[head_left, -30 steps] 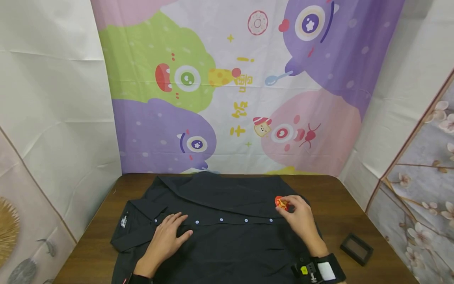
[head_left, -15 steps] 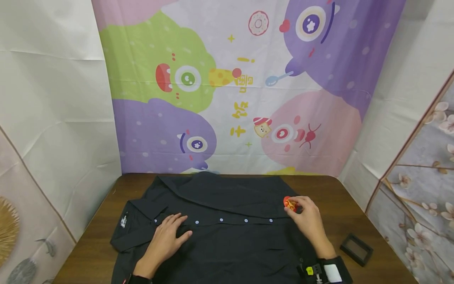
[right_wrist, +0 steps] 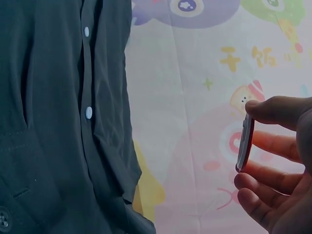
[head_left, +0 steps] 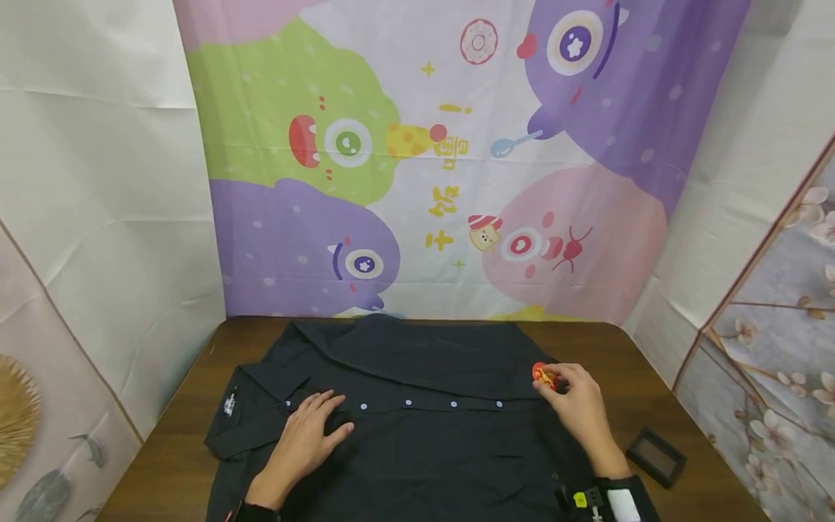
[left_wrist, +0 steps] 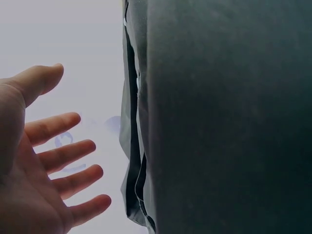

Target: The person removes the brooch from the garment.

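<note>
A dark shirt with white buttons lies spread over the brown table, its folded collar part toward the far edge. My right hand pinches a small flat red disc with a gold pattern between thumb and fingers, above the shirt's right side. In the right wrist view the disc shows edge-on, thin and pale-rimmed, apart from the cloth. My left hand is over the shirt's left part near the button row. Its fingers are spread and hold nothing; a gap separates them from the cloth in the left wrist view.
A small black frame-like box lies on the table to the right of the shirt. A white tag-like patch shows on the shirt's left side. Behind the table hangs a cartoon-printed cloth, with white walls at both sides.
My right hand has moved to the right with the red disc still pinched. The left hand, the shirt and the black box stay where they were.
</note>
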`<move>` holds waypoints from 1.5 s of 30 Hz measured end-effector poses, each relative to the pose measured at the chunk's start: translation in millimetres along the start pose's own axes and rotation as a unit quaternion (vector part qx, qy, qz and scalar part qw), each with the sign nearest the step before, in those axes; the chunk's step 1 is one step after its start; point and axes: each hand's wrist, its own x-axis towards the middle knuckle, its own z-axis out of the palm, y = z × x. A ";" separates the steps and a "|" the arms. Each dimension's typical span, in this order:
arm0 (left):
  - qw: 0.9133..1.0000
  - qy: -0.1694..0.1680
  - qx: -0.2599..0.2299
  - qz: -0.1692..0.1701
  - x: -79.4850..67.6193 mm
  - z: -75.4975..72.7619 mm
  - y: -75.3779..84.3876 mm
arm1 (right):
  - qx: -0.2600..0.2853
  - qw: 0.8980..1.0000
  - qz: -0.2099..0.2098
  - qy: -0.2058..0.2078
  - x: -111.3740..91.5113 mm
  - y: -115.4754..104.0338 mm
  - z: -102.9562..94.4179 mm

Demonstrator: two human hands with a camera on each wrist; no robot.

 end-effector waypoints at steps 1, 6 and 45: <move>1.000 -0.003 -0.005 -0.001 0.0 0.1 0.4 | 0.000 1.000 0.000 0.001 -0.3 0.9 0.0; 1.000 -0.014 -0.018 -0.005 0.9 0.8 2.0 | -0.003 1.000 0.004 0.004 -2.4 3.8 -1.6; 1.000 -0.007 -0.022 -0.007 1.0 4.4 2.0 | -0.020 0.999 0.046 0.005 -12.9 22.9 -21.7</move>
